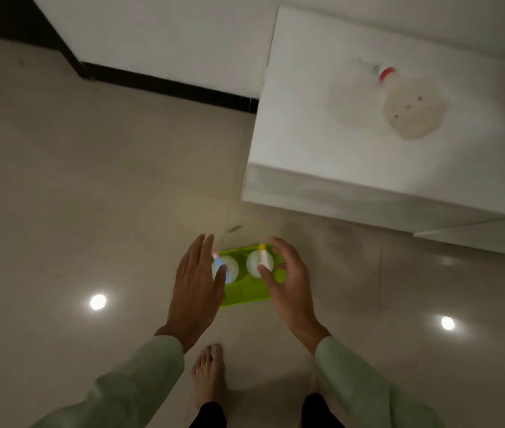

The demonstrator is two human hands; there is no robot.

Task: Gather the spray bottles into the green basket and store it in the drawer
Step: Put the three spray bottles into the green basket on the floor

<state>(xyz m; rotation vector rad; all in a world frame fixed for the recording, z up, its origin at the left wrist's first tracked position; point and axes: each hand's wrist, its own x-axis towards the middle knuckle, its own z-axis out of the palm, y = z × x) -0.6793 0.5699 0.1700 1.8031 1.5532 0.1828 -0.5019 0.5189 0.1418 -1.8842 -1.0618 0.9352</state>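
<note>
Head view looks down at the floor, where the green basket sits just in front of the person's bare foot. Two white spray bottles stand inside it, side by side: the left bottle with a blue and pink top, and the right bottle with a yellow top. The basket's long side runs left to right, so one hand fits at each short end.

The left hand hangs over the left end, and its grip is released, fingers flat and spread. The right hand hangs over the right end, and its grip is half curled, holding nothing. I cannot tell if either one touches the basket. Both are about as near.

A third bottle with a red top lies on its side on the white cabinet, well apart from the basket, up and to the right. The right hand is nearer to it. It is not in the basket yet, so I think gathering is not done.
</note>
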